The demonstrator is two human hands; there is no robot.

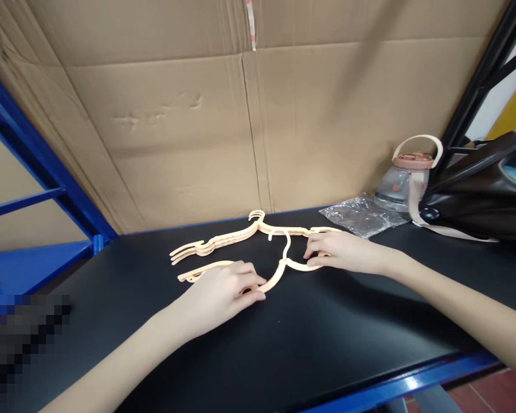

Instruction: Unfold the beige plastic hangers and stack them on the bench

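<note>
A cream plastic clothes hanger lies between my two hands, its hook pointing away from me. My left hand pinches its left arm between thumb and fingers. On the other side, my right hand grips the right arm with bent fingers, which hide its end. Just behind lies a stack of similar cream hangers, their hooks bunched together and their right ends partly covered by my right hand. Another cream hanger piece shows beyond my left hand, which hides part of it.
The black tabletop has a blue metal edge. Cardboard stands upright behind it. At the right are a crumpled clear plastic bag, a strapped water bottle and a dark shiny bag. A blue frame post rises at left.
</note>
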